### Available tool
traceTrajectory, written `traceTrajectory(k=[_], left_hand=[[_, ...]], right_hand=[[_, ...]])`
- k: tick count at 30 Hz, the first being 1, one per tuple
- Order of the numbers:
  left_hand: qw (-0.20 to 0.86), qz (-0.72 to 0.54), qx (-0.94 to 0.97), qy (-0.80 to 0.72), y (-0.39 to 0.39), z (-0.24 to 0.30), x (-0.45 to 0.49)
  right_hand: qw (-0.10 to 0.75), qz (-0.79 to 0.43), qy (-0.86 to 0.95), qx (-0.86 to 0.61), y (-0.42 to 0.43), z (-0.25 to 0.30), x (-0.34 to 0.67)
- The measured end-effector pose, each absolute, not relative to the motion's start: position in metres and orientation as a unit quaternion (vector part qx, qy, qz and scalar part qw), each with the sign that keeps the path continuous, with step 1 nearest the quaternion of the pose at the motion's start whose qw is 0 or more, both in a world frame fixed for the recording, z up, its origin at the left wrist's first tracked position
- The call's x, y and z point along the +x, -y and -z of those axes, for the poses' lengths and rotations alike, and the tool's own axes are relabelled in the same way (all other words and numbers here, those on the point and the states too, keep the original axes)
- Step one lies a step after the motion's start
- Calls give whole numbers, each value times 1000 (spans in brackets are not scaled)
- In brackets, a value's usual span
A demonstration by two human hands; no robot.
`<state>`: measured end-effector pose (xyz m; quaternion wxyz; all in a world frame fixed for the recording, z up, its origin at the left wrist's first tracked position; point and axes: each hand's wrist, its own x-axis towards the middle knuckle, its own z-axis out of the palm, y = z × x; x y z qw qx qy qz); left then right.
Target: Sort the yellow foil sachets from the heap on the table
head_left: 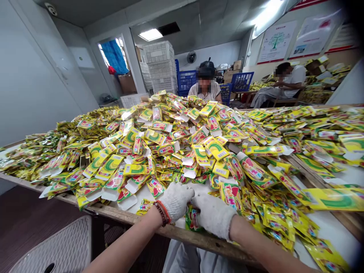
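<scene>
Both my hands wear white knit gloves and meet at the near edge of the table (119, 216). My left hand (175, 200) is curled, with a bead bracelet at the wrist. My right hand (214, 214) is curled beside it. Between them they grip a small bunch of green and yellow sachets (192, 220). A huge heap of flat yellow-green cartons (170, 144) rises just beyond my hands. Loose yellow sachets (278, 223) lie to the right of my right hand.
A person in a striped shirt (205, 89) sits across the table; another person (281, 85) sits at the back right. Stacked white crates (159, 66) and blue crates (186, 80) stand behind. A grey plastic stool (61, 248) is at lower left.
</scene>
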<state>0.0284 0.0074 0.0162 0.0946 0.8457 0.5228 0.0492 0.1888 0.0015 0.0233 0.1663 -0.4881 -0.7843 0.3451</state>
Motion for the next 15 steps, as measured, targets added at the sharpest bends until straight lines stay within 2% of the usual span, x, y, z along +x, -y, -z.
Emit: traceTrajectory(k=[3, 6, 8, 11, 13, 15], left_hand=[[100, -61, 823, -555, -4, -20, 16], [142, -155, 757, -619, 0, -21, 5], [268, -287, 665, -636, 3, -17, 3], [496, -435, 504, -557, 8, -10, 12], [574, -471, 434, -511, 15, -7, 20], [592, -498, 379, -508, 22, -8, 27]], right_hand=[[121, -352, 798, -475, -9, -11, 190], [143, -391, 777, -472, -19, -9, 197], [162, -420, 755, -476, -23, -9, 198], [192, -493, 697, -484, -25, -11, 193], [230, -516, 660, -495, -24, -14, 189], [276, -498, 644, -511, -23, -19, 187]])
